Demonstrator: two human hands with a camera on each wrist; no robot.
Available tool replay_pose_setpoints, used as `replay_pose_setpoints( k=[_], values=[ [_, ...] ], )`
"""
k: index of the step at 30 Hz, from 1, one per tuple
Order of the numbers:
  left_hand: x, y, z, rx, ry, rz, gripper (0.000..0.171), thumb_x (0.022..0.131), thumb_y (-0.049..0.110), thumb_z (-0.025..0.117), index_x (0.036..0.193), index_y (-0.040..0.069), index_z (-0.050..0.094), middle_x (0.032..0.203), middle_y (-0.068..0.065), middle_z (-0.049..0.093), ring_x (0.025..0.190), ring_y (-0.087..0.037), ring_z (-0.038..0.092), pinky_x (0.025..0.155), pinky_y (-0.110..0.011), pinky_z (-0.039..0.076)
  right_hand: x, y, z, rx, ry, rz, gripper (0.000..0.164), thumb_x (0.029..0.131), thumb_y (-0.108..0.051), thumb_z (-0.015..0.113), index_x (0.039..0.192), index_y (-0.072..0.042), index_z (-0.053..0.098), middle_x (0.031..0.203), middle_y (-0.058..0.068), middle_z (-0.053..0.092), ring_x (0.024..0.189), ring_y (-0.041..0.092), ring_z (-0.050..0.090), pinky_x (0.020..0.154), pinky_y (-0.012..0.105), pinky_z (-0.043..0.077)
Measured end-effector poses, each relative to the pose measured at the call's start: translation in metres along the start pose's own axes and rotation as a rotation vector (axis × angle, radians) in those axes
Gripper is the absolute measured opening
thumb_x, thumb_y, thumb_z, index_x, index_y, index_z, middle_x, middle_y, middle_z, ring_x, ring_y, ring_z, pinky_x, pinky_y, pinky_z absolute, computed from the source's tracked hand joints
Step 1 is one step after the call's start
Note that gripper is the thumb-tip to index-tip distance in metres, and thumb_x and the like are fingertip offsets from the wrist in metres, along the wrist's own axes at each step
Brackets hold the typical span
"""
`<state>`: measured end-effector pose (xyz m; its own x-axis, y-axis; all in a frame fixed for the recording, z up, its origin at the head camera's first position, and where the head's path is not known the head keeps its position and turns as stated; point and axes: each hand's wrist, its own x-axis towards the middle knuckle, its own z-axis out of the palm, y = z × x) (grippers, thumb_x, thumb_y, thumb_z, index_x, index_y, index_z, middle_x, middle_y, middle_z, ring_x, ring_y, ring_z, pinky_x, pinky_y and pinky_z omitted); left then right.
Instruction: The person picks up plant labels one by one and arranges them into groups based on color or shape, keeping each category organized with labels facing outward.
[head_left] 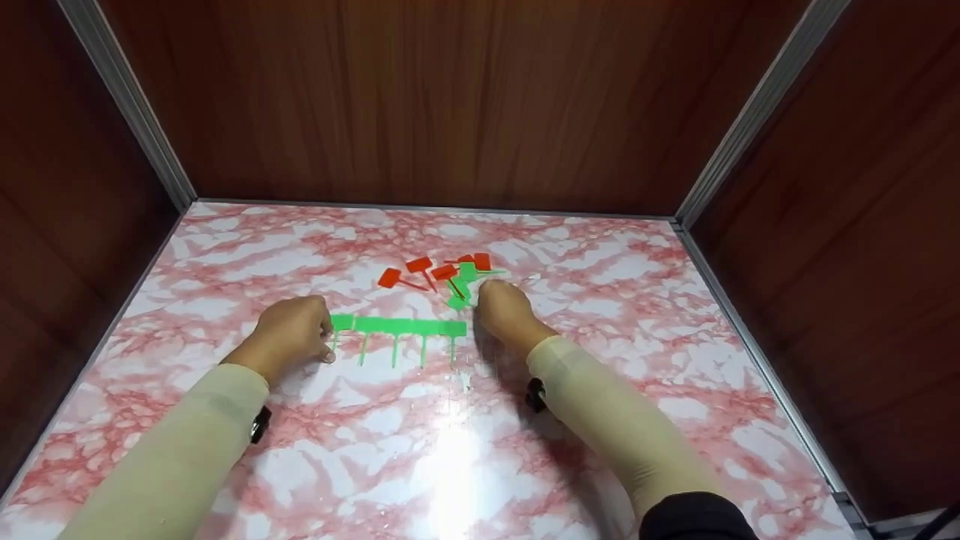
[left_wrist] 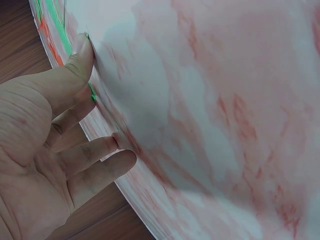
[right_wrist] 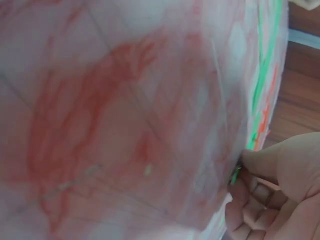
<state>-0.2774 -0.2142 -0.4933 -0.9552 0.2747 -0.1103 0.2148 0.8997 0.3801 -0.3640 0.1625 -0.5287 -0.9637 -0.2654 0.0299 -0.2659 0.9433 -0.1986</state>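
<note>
In the head view, a row of green T-shaped plant labels [head_left: 409, 327] lies flat, stems toward me. My left hand [head_left: 295, 330] is at the row's left end, holding the end plant label between thumb and index finger. Green bits of that label show by the thumb [left_wrist: 82, 55] in the left wrist view, and the other fingers are spread. My right hand [head_left: 506, 309] is beside a loose pile, its fingers curled. In the right wrist view, thumb and fingers pinch a small green piece [right_wrist: 235, 174] of a plant label; the rest is hidden by the hand.
Behind the row lie loose red plant labels [head_left: 420, 264] and green plant labels [head_left: 466, 271], partly overlapping. The marbled red-and-white table [head_left: 360, 465] is enclosed by dark wooden panels [head_left: 435, 105] with metal edging. Light glares off the table's front.
</note>
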Motion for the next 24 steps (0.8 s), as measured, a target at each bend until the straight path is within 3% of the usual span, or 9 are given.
replay_pose_setpoints(
  k=[4, 6, 15, 21, 24],
  values=[
    [0.001, 0.0, 0.0, 0.001, -0.004, -0.005, 0.045, 0.08, 0.022, 0.106, 0.116, 0.003, 0.086, 0.122, -0.014, 0.083, 0.121, -0.046, 0.076, 0.105, -0.067, 0.06, -0.011, -0.006, -0.01, -0.04, 0.018, -0.025, 0.011, 0.103, -0.003, 0.062, 0.1, -0.003, 0.073, 0.096, 0.017, 0.075, 0.088, 0.037, 0.074, 0.087, 0.059, 0.064],
    [0.002, 0.001, 0.0, -0.001, -0.005, -0.005, 0.045, 0.08, 0.022, 0.106, 0.116, 0.003, 0.086, 0.122, -0.015, 0.083, 0.122, -0.046, 0.076, 0.105, -0.067, 0.06, -0.02, -0.016, -0.023, -0.047, -0.02, -0.012, 0.013, 0.106, -0.002, 0.061, 0.107, 0.0, 0.074, 0.103, 0.021, 0.077, 0.097, 0.041, 0.076, 0.095, 0.057, 0.065],
    [0.0, 0.002, -0.001, -0.01, -0.002, -0.005, 0.045, 0.08, 0.022, 0.106, 0.116, 0.003, 0.086, 0.121, -0.014, 0.083, 0.12, -0.046, 0.076, 0.105, -0.067, 0.06, -0.022, -0.022, -0.026, -0.149, -0.043, -0.019, 0.01, 0.101, -0.009, 0.071, 0.104, -0.003, 0.077, 0.102, 0.019, 0.078, 0.093, 0.041, 0.077, 0.087, 0.058, 0.068],
    [0.003, 0.0, 0.0, 0.003, -0.002, 0.001, 0.044, 0.079, 0.022, 0.106, 0.114, 0.004, 0.086, 0.12, -0.015, 0.084, 0.119, -0.046, 0.076, 0.103, -0.067, 0.06, -0.02, -0.02, -0.028, -0.091, -0.082, 0.035, 0.014, 0.103, -0.015, 0.073, 0.111, -0.004, 0.076, 0.109, 0.016, 0.076, 0.097, 0.037, 0.075, 0.094, 0.055, 0.067],
    [0.003, 0.0, 0.0, -0.004, -0.014, -0.002, 0.044, 0.079, 0.022, 0.106, 0.115, 0.004, 0.087, 0.121, -0.014, 0.084, 0.12, -0.046, 0.077, 0.103, -0.067, 0.061, -0.018, -0.019, -0.026, -0.029, -0.04, 0.054, 0.019, 0.105, -0.022, 0.074, 0.104, -0.004, 0.078, 0.111, 0.017, 0.077, 0.1, 0.038, 0.077, 0.096, 0.056, 0.066]
  ],
)
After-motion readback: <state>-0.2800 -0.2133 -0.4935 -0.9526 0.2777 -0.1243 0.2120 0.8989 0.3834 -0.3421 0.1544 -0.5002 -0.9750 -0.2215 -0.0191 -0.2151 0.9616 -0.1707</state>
